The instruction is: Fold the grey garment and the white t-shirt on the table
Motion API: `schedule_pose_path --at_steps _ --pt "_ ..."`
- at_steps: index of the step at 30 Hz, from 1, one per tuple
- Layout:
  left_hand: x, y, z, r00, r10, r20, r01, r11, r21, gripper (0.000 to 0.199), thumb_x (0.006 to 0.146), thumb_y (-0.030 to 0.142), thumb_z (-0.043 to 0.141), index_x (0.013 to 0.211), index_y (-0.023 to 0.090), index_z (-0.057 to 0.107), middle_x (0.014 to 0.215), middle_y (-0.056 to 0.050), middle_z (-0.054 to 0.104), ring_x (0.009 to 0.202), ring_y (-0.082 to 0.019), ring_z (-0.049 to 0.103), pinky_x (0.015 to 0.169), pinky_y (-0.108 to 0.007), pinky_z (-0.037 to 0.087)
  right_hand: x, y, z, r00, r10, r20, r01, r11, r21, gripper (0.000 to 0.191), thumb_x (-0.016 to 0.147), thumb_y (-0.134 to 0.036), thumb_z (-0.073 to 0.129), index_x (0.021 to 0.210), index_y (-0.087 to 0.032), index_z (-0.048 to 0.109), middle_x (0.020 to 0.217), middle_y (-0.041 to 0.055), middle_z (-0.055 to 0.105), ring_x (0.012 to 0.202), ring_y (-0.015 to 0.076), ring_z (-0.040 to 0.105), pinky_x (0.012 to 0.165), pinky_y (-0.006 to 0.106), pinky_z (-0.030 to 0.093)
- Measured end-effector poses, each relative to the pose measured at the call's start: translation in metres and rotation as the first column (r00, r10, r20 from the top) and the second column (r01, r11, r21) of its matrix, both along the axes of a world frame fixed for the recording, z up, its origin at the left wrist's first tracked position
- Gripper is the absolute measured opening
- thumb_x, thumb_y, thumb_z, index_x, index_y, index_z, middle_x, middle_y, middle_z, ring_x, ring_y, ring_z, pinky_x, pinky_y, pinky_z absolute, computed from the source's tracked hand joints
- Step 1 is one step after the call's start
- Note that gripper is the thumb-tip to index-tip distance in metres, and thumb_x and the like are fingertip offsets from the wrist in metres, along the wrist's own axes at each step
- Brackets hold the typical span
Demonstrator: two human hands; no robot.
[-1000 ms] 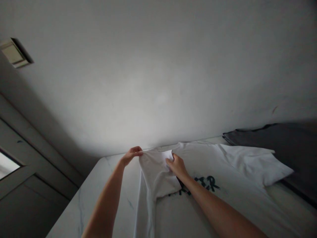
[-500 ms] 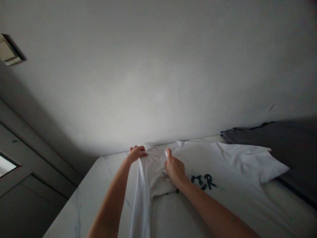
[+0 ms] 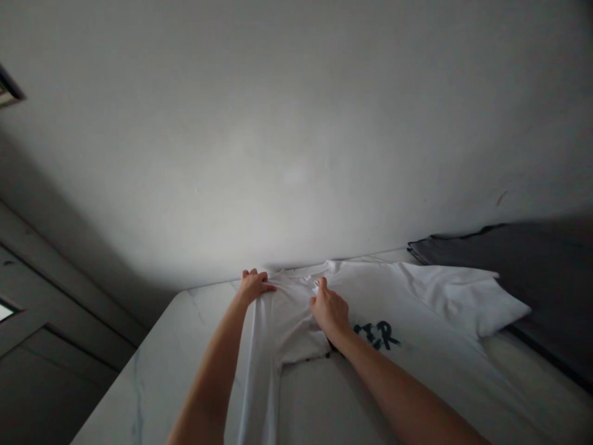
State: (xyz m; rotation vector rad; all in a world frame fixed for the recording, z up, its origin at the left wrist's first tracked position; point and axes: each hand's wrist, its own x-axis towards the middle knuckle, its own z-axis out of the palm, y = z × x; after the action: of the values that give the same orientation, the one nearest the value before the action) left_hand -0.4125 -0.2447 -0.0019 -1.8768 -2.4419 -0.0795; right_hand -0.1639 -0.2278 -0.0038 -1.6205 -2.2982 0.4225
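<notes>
A white T-shirt (image 3: 370, 290) with dark lettering on its front lies spread on a marble-patterned table, its neckline toward the wall. One side is folded inward, and a long strip of the cloth runs toward me. My left hand (image 3: 252, 287) is closed on the folded edge near the shoulder. My right hand (image 3: 330, 309) pinches the fabric just below the collar, thumb pointing up. Its forearm covers part of the lettering. The shirt's other sleeve (image 3: 495, 303) lies flat at the right.
Dark grey cloth (image 3: 546, 272) with black edging lies at the right, partly under the sleeve. The marble-patterned table (image 3: 176, 358) meets a plain wall (image 3: 296, 154) at the back. A panelled door (image 3: 55, 358) stands at the left.
My right hand has moved slightly to the right across the shirt, pulling the folded fabric with it. The left hand keeps its place at the edge. The view has shifted a little.
</notes>
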Motion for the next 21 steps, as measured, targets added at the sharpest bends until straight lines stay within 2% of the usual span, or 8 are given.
schedule_pose_path --at_steps 6,14,18,21 --pt "-0.003 0.002 0.001 1.0 0.006 -0.003 -0.006 1.0 0.017 0.032 0.08 0.053 0.064 0.077 0.021 0.067 0.084 -0.006 0.065 0.098 -0.024 0.054 0.092 -0.036 0.027 0.0 0.001 -0.005 1.0 0.001 -0.013 0.0 1.0 0.022 0.04 0.089 -0.017 0.045 0.13 -0.013 0.043 0.097 0.0116 0.073 0.088 0.0217 0.07 0.065 0.026 0.047" --pt "-0.006 -0.001 -0.008 0.998 0.06 0.013 -0.061 0.995 0.073 0.028 0.083 0.049 0.062 0.079 0.022 0.067 0.084 -0.005 0.066 0.101 -0.023 0.054 0.09 -0.037 0.028 -0.002 0.003 -0.017 0.999 0.025 0.033 -0.027 0.999 0.045 0.043 0.093 -0.011 0.038 0.136 -0.016 0.041 0.108 0.0123 0.069 0.087 0.0204 0.07 0.066 0.026 0.048" --pt "-0.001 -0.003 -0.005 0.997 0.077 0.023 -0.079 0.994 0.08 0.023 0.084 0.045 0.062 0.079 0.022 0.066 0.084 -0.004 0.066 0.1 -0.022 0.056 0.091 -0.038 0.032 -0.003 0.002 -0.018 0.998 0.017 0.056 -0.021 0.997 0.075 0.046 0.094 -0.011 0.036 0.14 -0.016 0.038 0.107 0.0129 0.067 0.085 0.0195 0.07 0.064 0.025 0.049" --pt "0.013 -0.009 -0.001 0.995 0.102 0.019 -0.104 0.987 0.121 0.016 0.085 0.036 0.062 0.095 0.024 0.065 0.104 -0.006 0.065 0.106 -0.024 0.054 0.088 -0.038 0.037 -0.003 0.002 -0.019 0.997 0.011 0.082 -0.019 0.994 0.105 0.048 0.094 -0.01 0.034 0.142 -0.017 0.037 0.11 0.0137 0.063 0.082 0.0181 0.069 0.061 0.024 0.049"
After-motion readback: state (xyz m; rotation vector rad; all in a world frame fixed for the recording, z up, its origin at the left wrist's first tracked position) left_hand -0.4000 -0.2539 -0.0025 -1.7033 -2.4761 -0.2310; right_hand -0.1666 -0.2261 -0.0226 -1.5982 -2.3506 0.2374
